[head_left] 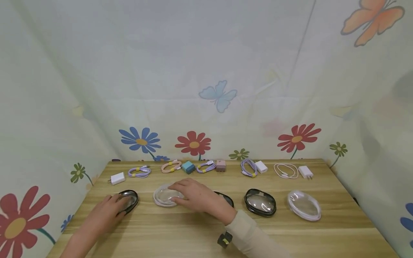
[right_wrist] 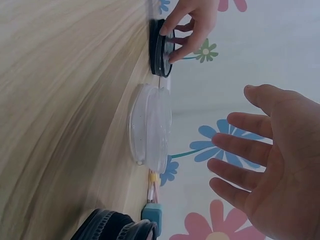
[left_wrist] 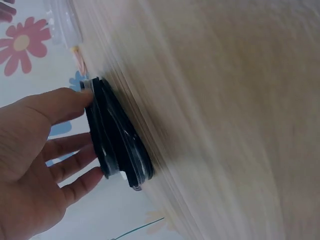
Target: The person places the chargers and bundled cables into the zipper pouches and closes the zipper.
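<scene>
My left hand (head_left: 108,209) rests its thumb and fingertips lightly on a small oval black-rimmed case with a clear top (head_left: 135,200), which lies on the table at the left. In the left wrist view the dark side of that case (left_wrist: 117,132) shows, with the palm apart from it. Over a white-rimmed clear case (head_left: 158,198) hovers my right hand (head_left: 195,197), its fingers spread and holding nothing. A gap separates those fingers from the white-rimmed case (right_wrist: 150,127) in the right wrist view. Another black-rimmed case (head_left: 227,198) is partly hidden beneath my right forearm.
Farther right lie a black-rimmed case (head_left: 260,202) and a white-rimmed case (head_left: 304,205). Along the back edge runs a row of coiled cables, such as a purple one (head_left: 139,172), and chargers, including a white (head_left: 118,178), a teal (head_left: 188,167) and a pink one (head_left: 221,165).
</scene>
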Demonstrator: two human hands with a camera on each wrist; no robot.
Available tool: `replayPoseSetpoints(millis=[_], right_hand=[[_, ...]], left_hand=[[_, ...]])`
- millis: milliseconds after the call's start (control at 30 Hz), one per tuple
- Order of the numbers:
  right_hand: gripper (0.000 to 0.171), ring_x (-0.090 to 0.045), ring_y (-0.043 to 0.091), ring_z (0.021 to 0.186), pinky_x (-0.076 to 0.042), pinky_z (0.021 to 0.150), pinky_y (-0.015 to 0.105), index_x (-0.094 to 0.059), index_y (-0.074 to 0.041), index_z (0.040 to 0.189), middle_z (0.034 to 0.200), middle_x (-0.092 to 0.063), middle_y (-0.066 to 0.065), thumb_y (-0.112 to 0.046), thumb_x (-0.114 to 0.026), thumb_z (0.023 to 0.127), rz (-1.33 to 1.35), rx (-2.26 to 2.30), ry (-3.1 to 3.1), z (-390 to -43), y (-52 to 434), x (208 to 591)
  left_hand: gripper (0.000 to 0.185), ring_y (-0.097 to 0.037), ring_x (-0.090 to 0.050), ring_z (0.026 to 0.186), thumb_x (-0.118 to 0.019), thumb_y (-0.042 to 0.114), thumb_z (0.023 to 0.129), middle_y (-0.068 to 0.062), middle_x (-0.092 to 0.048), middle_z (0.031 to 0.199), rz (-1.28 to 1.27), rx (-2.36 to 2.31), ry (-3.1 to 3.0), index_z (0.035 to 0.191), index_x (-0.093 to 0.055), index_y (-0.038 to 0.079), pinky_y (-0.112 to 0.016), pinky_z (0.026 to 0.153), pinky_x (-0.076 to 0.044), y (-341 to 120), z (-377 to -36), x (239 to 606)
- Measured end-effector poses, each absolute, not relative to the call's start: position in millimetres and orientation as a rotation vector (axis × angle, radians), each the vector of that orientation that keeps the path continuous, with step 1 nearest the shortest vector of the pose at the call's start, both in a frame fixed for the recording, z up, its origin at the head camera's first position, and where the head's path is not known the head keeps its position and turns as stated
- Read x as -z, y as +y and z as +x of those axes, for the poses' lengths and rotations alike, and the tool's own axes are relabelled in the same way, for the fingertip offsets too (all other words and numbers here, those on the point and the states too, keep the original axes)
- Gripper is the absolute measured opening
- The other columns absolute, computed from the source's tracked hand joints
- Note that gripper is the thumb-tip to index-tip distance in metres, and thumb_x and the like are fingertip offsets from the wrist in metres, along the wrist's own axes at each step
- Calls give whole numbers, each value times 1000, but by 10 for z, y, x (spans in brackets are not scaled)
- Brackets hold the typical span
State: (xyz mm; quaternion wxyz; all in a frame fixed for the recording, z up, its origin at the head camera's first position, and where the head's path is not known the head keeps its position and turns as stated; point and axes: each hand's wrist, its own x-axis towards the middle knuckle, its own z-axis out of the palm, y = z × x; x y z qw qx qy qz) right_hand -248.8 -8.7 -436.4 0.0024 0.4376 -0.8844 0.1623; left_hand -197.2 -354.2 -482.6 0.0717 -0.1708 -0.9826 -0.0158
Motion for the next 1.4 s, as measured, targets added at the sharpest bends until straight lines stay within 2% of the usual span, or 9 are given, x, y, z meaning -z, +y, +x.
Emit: replayPoseSetpoints(millis=[100,200,500,667,867,1000,1133,1267,1400], right_hand=[[48,-49,15,136,-40,113,33,-55,-23,147,144,-58,-4,-47,-48,107,1381,-516,-2772,-2499,-98,4369],[48,-49,15,136,-39,114,33,-55,-23,147,145,-57,-4,-47,-47,107,1403,-523,-2757,-2508,-122,4362],[49,-49,14,137,-38,114,32,-55,-21,147,145,-57,-4,-47,-49,106,1419,-531,-2750,-2559,-225,4326],[49,-48,15,138,-38,114,32,-55,-21,147,146,-56,-4,-47,-49,106,1433,-572,-2759,-2619,-287,4359],[49,-48,15,138,-37,115,30,-55,-20,147,146,-56,-2,-46,-47,107,1457,-609,-2764,-2710,-362,4396],[48,-48,15,138,-37,115,30,-55,-19,147,146,-56,-2,-45,-48,107,1463,-610,-2761,-2754,-395,4399],[47,-48,15,138,-37,115,30,-55,-19,147,146,-57,-1,-43,-50,107,1465,-617,-2768,-2779,-409,4387],[47,-48,15,139,-37,115,31,-55,-18,147,147,-56,-2,-42,-51,107,1459,-617,-2764,-2812,-435,4388],[47,-47,15,139,-36,116,30,-55,-18,147,147,-56,-2,-43,-49,107,1466,-596,-2756,-2843,-467,4400]], left_hand=[[45,-44,-59,102,-82,31,85,-16,-63,111,-447,24,-2966,124,-69,11,-62,78,-50,-3530,-1976,4828],[49,-52,-56,106,-79,38,87,-20,-60,117,-392,55,-2971,127,-68,12,-69,80,-47,-3539,-1960,4807],[59,-62,-51,109,-78,21,84,-33,-47,140,-464,206,-3145,138,-59,5,-68,82,-48,-3650,-1922,4693],[64,-56,-54,104,-71,48,92,-31,-54,125,-364,246,-3189,131,-62,-2,-66,86,-46,-3612,-1936,4670],[79,-48,-56,101,-70,66,84,-23,-56,120,-321,197,-3137,131,-63,3,-64,78,-50,-3566,-1910,4643],[83,-53,-52,114,-78,64,77,-23,-52,137,-447,148,-3083,139,-59,10,-69,78,-48,-3608,-1904,4667],[84,-62,-40,128,-83,52,79,-25,-40,152,-651,262,-3036,148,-50,17,-78,86,-40,-3707,-1925,4733],[80,-69,-33,130,-80,35,84,-30,-32,155,-831,391,-3017,153,-42,21,-80,92,-34,-3780,-1983,4770],[75,-67,-35,128,-76,32,87,-33,-33,153,-834,447,-3103,152,-43,14,-78,91,-37,-3788,-2044,4756]])
